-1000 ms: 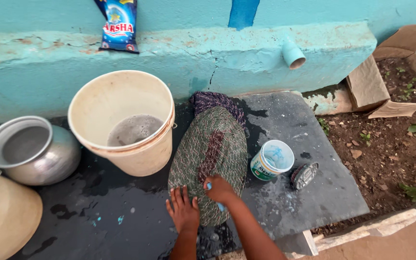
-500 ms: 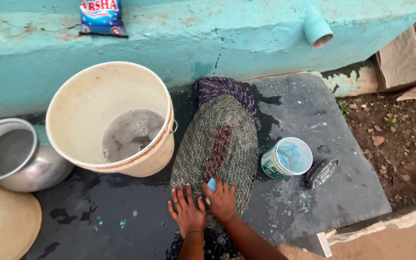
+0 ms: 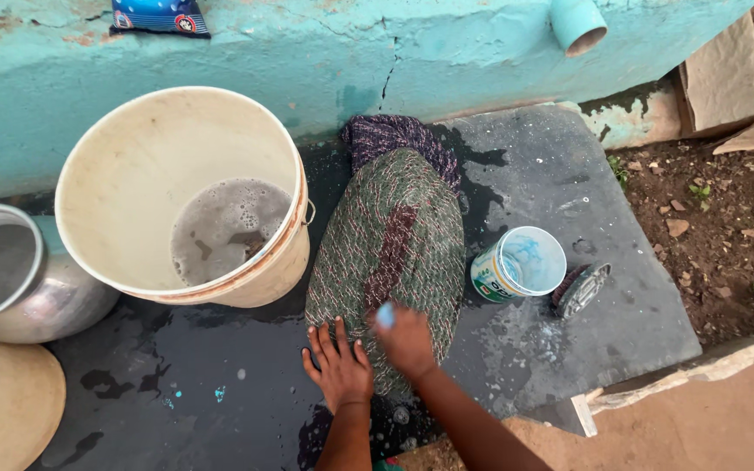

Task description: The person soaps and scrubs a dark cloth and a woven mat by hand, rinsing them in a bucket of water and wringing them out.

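Sliding up the wet green cloth [image 3: 386, 244], right hand [image 3: 405, 342] grips a blue soap bar [image 3: 385, 315] while left hand [image 3: 339, 366] presses flat, fingers spread.

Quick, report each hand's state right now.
Left hand: open, fingers spread, pressed flat on the near edge of the green patterned cloth.
Right hand: closed on a small light-blue soap piece, on the cloth; blurred.

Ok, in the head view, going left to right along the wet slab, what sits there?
Metal pot → cream bucket → green patterned cloth → small round tub → scrubbing brush → bare soil.
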